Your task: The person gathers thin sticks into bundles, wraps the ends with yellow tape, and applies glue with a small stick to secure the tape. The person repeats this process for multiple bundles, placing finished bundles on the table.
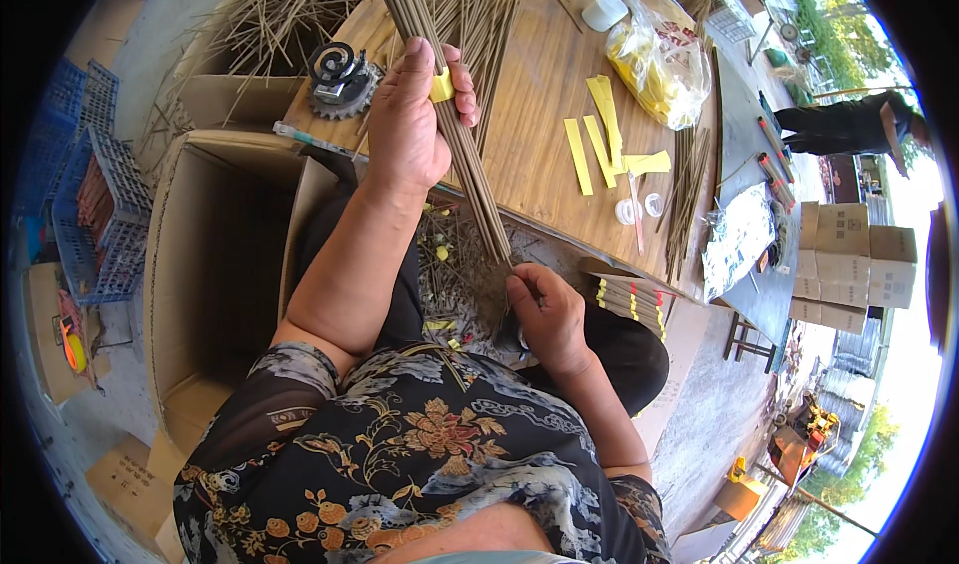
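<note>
One bundle of brown sticks (470,179) in left hand (412,129), grip tight round yellow band (442,86), by desk (541,114) edge; sticks slant down to right, low end just beside right hand (549,322); cannot tell if right grip pinches anything

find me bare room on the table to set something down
The barest patch is the brown wooden tabletop between the loose thin brown sticks at left and the flat yellow strips at right. It is crowded around the clear plastic bag and, at the left edge, by the black spiral coil.
</note>
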`<move>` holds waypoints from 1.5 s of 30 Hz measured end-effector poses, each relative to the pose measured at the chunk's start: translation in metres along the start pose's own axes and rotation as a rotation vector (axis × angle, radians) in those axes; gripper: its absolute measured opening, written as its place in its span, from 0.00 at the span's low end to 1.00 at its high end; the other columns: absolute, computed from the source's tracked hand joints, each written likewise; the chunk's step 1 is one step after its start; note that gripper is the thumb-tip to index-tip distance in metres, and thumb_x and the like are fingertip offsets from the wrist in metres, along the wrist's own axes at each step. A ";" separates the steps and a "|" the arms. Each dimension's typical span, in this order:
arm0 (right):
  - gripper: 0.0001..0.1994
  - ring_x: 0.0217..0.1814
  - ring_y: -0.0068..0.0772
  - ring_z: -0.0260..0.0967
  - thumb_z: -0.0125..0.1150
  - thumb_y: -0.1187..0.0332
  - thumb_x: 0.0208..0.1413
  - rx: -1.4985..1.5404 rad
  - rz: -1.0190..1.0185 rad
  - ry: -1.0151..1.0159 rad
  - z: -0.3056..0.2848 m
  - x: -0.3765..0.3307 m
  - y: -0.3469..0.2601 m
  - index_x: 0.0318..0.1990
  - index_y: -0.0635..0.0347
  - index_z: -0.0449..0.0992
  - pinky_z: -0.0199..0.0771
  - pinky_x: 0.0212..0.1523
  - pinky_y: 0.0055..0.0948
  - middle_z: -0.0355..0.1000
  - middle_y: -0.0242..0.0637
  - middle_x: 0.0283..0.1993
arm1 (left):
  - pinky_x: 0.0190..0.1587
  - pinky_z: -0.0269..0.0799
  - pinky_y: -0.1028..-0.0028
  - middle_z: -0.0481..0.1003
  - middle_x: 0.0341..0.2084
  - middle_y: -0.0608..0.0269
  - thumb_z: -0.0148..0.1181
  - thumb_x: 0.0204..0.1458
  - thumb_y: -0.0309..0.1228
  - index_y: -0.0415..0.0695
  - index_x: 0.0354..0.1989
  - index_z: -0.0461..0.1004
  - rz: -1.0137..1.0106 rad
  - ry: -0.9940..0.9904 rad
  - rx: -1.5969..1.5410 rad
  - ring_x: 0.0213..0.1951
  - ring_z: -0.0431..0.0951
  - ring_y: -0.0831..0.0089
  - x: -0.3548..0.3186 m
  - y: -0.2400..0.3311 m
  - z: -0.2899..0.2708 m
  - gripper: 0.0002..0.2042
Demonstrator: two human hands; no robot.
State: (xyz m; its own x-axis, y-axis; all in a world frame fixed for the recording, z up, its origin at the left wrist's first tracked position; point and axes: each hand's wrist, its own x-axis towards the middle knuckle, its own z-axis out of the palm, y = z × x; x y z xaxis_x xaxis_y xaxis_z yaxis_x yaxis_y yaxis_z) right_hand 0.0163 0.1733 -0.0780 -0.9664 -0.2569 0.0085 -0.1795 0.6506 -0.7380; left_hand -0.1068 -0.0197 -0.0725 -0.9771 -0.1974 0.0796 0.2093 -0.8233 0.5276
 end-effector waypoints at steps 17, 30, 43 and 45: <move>0.05 0.24 0.28 0.66 0.59 0.71 0.47 0.121 0.022 0.007 -0.002 0.009 -0.003 0.28 0.62 0.72 0.66 0.26 0.24 0.69 0.36 0.22 | 0.24 0.61 0.80 0.66 0.20 0.66 0.47 0.52 0.49 0.40 0.34 0.67 0.018 0.007 -0.048 0.21 0.64 0.79 -0.003 -0.001 0.001 0.21; 0.05 0.25 0.42 0.65 0.56 0.77 0.35 0.114 -0.301 0.113 -0.004 0.001 0.012 0.24 0.58 0.70 0.67 0.26 0.34 0.66 0.38 0.22 | 0.20 0.51 0.84 0.58 0.19 0.70 0.45 0.51 0.53 0.35 0.39 0.63 -0.059 -0.004 0.083 0.20 0.55 0.83 0.005 -0.008 -0.005 0.27; 0.07 0.27 0.41 0.65 0.58 0.68 0.39 -0.230 -0.250 0.465 -0.016 -0.066 0.022 0.19 0.57 0.67 0.67 0.28 0.35 0.65 0.36 0.22 | 0.31 0.59 0.79 0.59 0.26 0.65 0.54 0.47 0.47 0.37 0.37 0.62 -0.118 -0.359 0.056 0.27 0.58 0.76 -0.030 -0.034 0.028 0.22; 0.06 0.28 0.42 0.66 0.57 0.68 0.39 -0.128 -0.270 0.458 -0.019 -0.070 0.019 0.19 0.58 0.67 0.68 0.29 0.36 0.66 0.37 0.23 | 0.31 0.58 0.80 0.59 0.26 0.65 0.52 0.49 0.47 0.37 0.37 0.62 -0.143 -0.394 0.033 0.27 0.58 0.77 -0.031 -0.029 0.032 0.22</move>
State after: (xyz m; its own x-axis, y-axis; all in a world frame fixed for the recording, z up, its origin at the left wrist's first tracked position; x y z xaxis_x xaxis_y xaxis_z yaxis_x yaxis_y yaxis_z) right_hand 0.0768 0.2175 -0.0797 -0.8590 -0.1075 0.5006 -0.4256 0.6936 -0.5812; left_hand -0.0837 0.0273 -0.0633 -0.9376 0.1415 0.3176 0.0753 -0.8090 0.5830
